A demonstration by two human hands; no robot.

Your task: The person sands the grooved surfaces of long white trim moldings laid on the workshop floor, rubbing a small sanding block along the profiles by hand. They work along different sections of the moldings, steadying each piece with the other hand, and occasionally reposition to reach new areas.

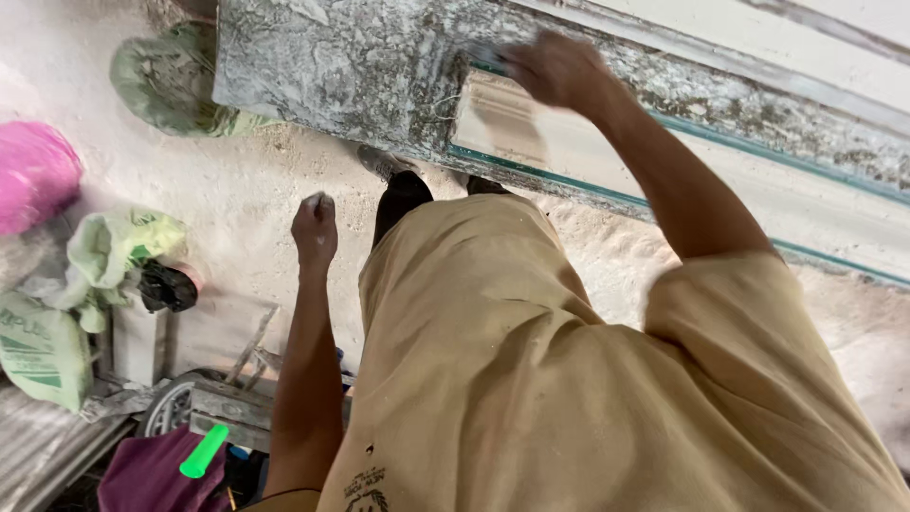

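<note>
Right hand (559, 68) was stretched out over the pale moulded strip (531, 128) lying on the long, plaster-crusted workbench (332, 66), fingers curled down around something small and dark at the strip's top edge — blurred, couldn't tell what it was or how tight the grip. The strip sat in a green-edged bed running along the bench toward the right. Left hand (315, 228) hung at the person's side, closed into a loose fist, smeared white; whether it held anything — couldn't tell. Tan shirt (569, 398) filled the lower frame. Dusty white floor (246, 190) below, with a pink bag (33, 175), crumpled green-and-white sacks (114, 251) and a green handle (204, 452) at the left.
</note>
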